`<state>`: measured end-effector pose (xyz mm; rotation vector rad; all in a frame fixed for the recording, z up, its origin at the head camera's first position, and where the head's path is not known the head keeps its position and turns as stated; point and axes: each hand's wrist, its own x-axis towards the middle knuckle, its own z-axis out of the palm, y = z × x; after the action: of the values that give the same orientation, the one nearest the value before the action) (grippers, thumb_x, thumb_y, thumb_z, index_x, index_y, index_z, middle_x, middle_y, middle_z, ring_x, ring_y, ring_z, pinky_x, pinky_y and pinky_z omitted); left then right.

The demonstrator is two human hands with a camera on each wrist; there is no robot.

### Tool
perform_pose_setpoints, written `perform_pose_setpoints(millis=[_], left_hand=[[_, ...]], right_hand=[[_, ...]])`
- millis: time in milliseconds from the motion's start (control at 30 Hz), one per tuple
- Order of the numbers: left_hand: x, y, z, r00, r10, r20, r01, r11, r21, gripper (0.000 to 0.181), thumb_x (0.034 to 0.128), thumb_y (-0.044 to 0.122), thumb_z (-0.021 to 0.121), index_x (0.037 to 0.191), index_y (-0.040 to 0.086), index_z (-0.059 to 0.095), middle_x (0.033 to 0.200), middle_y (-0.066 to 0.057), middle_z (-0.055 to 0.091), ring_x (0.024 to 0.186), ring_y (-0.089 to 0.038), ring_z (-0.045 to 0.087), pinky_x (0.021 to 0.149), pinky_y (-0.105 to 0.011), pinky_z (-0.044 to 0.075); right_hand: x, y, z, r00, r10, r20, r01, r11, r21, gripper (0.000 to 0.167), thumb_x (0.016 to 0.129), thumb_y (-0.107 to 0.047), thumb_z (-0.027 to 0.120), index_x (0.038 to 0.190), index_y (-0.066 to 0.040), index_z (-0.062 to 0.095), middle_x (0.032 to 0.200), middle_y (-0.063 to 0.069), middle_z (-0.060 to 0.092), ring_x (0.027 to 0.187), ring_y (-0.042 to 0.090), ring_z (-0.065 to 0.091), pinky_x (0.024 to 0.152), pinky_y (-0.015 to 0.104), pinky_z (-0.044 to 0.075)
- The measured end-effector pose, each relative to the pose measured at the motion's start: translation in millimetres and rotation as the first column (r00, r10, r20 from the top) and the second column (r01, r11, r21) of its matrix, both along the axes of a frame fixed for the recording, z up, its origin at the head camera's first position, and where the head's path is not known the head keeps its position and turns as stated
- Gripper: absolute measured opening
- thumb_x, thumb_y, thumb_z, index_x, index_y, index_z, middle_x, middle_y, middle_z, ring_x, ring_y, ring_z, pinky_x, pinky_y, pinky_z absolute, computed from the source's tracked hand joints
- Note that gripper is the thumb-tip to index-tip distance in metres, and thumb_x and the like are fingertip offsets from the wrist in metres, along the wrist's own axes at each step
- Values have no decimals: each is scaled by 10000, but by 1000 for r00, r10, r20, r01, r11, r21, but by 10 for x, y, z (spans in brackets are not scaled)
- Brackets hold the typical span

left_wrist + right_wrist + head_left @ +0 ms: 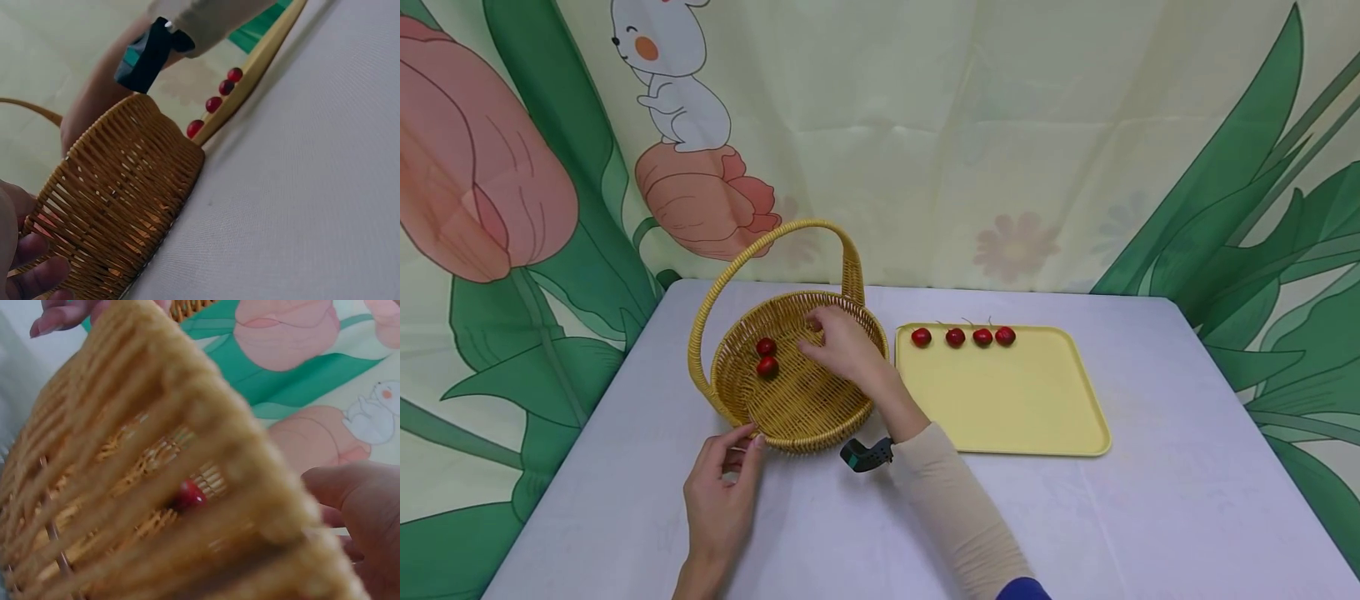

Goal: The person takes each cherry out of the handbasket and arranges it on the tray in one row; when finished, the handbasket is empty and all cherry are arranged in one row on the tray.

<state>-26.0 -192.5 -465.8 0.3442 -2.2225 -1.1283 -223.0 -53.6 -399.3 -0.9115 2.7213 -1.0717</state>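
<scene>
The wicker basket (805,408) has its handle raised, and two red cherries (767,367) lie inside toward its left. My left hand (722,492) pinches the near-left rim between thumb and fingers; the left wrist view shows those fingers (40,272) against the woven side. Over the basket's right half is my right hand (846,346), thumb and fingers parted, with no cherry visible between them. In the right wrist view the hand (362,512) is beyond the blurred rim (212,381), and a cherry (189,495) shows through the weave.
Right of the basket lies a yellow tray (1000,400) with several cherries (955,337) in a row along its far edge, some with stems. A white cloth (1165,500) covers the table, and a printed curtain (910,167) hangs behind it.
</scene>
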Motion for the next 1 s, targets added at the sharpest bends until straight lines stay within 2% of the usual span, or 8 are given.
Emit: perform_pose_setpoints(millis=[367, 633, 833, 1000], left_hand=[[-1, -9, 5, 1000, 6, 3, -6, 1000, 2, 195, 911, 119, 740, 1106, 119, 725, 917, 54, 652, 735, 9, 553, 586, -122, 452], [4, -7, 8, 1000, 3, 20, -3, 1000, -1, 197, 915, 121, 736, 1110, 100, 722, 916, 46, 653, 736, 9, 552, 593, -120, 455], [8, -12, 12, 1000, -9, 6, 9, 1000, 0, 195, 917, 123, 735, 1110, 104, 726, 909, 56, 651, 732, 9, 554, 594, -118, 455], [8, -24, 7, 999, -28, -29, 28, 1000, -13, 199, 914, 96, 732, 1113, 107, 724, 905, 42, 645, 746, 16, 556, 623, -96, 455]], right_hand=[[104, -229, 54, 999, 33, 9, -34, 996, 83, 469, 963, -321, 671, 1359, -87, 582, 1277, 68, 616, 1133, 178, 611, 919, 299, 544], [167, -363, -1, 996, 85, 12, -85, 987, 140, 474, 959, -325, 683, 1360, -96, 576, 1359, 94, 572, 1172, 182, 608, 959, 302, 542], [183, -446, -56, 992, 126, -32, -118, 974, 191, 446, 955, -307, 688, 1322, -73, 593, 1314, 99, 586, 1089, 161, 617, 908, 270, 545], [189, -522, -69, 986, 162, -47, -144, 952, 269, 440, 962, -313, 677, 1336, -100, 584, 1311, 87, 577, 1082, 152, 607, 912, 257, 530]])
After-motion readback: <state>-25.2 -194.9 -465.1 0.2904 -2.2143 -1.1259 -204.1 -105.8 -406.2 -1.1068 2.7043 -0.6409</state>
